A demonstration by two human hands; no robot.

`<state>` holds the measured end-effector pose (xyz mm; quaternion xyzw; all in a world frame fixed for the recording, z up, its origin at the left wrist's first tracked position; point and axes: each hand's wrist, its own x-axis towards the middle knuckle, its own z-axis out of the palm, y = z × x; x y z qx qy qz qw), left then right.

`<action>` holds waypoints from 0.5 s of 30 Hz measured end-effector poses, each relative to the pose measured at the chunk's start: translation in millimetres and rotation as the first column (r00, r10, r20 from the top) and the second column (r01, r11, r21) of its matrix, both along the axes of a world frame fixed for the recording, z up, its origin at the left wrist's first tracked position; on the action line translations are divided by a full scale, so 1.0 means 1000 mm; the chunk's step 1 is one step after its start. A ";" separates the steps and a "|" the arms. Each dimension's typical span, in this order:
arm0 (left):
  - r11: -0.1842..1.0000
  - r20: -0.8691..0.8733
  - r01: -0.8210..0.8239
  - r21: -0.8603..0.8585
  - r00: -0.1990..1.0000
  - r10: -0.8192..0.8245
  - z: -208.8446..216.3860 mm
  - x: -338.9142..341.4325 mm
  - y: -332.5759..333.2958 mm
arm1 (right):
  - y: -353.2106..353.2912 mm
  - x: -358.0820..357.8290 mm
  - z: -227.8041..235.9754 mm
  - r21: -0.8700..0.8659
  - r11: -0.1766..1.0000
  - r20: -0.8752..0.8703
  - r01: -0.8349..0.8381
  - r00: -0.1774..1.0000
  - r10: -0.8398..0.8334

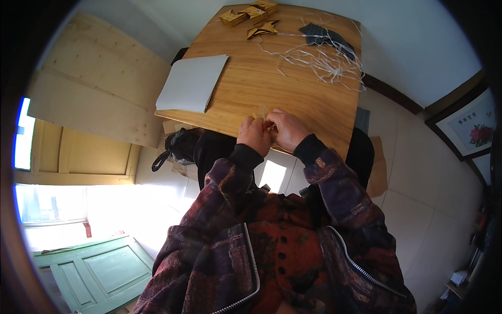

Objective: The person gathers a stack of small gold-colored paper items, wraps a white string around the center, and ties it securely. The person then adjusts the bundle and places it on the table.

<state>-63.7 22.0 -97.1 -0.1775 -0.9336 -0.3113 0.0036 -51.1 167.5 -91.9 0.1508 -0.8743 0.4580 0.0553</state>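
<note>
My left hand (254, 135) and my right hand (288, 130) meet at the near edge of the wooden table, fingertips together. Both are closed in a pinch on a small gold-coloured piece (271, 127), mostly hidden by the fingers. A thin, whitish see-through strand (263, 111) sticks up between the hands. Farther back on the table lies a gold star-shaped folded piece (263, 30), with gold patterned packets (233, 19) behind it. At the far right, a loose bundle of white strings (330, 68) spreads beside a dark grey cloth (327, 37).
A stack of white paper (192, 83) lies at the table's left side. The wooden table (251, 78) stands against a pale wall. Beside it on the left are a black bag (180, 146) and a leaning wooden board (99, 78); on the right, a framed picture (470, 123).
</note>
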 end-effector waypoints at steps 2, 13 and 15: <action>1.000 0.005 -0.008 -0.014 1.000 0.008 0.001 0.001 0.000 | 0.000 0.000 0.000 -0.031 0.999 0.028 0.014 1.000 -0.013; 1.000 -0.119 -0.004 0.011 0.993 0.005 -0.006 -0.001 -0.001 | 0.000 0.000 -0.003 -0.008 1.000 0.055 0.025 0.998 -0.025; 1.000 -0.132 -0.001 0.002 0.991 0.001 -0.008 -0.001 -0.002 | 0.002 -0.001 -0.005 0.024 1.000 0.026 -0.001 1.000 0.000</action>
